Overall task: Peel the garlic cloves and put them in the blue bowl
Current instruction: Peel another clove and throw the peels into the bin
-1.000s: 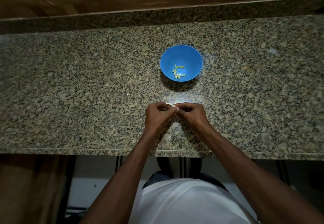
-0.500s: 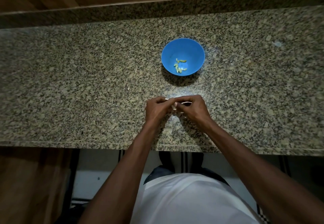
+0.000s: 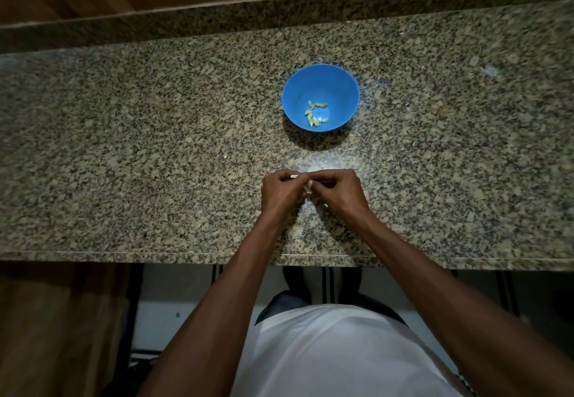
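Both hands, left hand (image 3: 281, 193) and right hand (image 3: 337, 193), have barely shifted: curled fingers (image 3: 323, 176) still pinch one garlic clove (image 3: 309, 183) between them, peeling unfinished. Beyond the fingers, the blue bowl (image 3: 292, 92) holds several peeled cloves (image 3: 315, 113).

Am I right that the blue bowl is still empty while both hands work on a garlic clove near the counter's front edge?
Not quite: the head view shows the blue bowl already holds several peeled cloves. The rest stands: the left hand and right hand pinch a garlic clove between them over the counter.
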`<state>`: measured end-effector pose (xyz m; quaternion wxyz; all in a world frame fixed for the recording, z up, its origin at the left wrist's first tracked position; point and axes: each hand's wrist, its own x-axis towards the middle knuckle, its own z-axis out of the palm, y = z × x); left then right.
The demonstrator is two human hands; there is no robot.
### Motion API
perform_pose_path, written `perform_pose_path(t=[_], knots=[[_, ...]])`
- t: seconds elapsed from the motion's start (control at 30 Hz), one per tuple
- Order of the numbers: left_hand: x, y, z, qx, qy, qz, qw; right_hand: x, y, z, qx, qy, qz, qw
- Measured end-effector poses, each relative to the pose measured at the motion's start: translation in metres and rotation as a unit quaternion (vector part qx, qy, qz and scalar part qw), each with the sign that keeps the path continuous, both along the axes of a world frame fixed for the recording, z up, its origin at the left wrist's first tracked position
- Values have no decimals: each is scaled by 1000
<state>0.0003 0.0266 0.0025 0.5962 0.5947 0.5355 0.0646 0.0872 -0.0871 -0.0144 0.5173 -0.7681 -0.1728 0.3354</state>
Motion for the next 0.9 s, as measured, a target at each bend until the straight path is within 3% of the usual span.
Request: perform_pose_path(t=[0.2,0.43,0.53,0.73,0.9], knots=[[-8,6,-2,-149,-58,32,987,-1,2,-3,24,61,-20,998],[-16,18,-6,-35,-22,-133,990,-3,0,-4,51,133,-13,990],[-18,24,-3,-80,-56,-155,983,1,-3,-4,53,166,-23,984],[-23,24,-9,-185,-133,-106,968,10,-2,0,72,219,-33,972],[-24,21,-9,-191,-136,-100,967,6,2,-1,79,276,-68,956]])
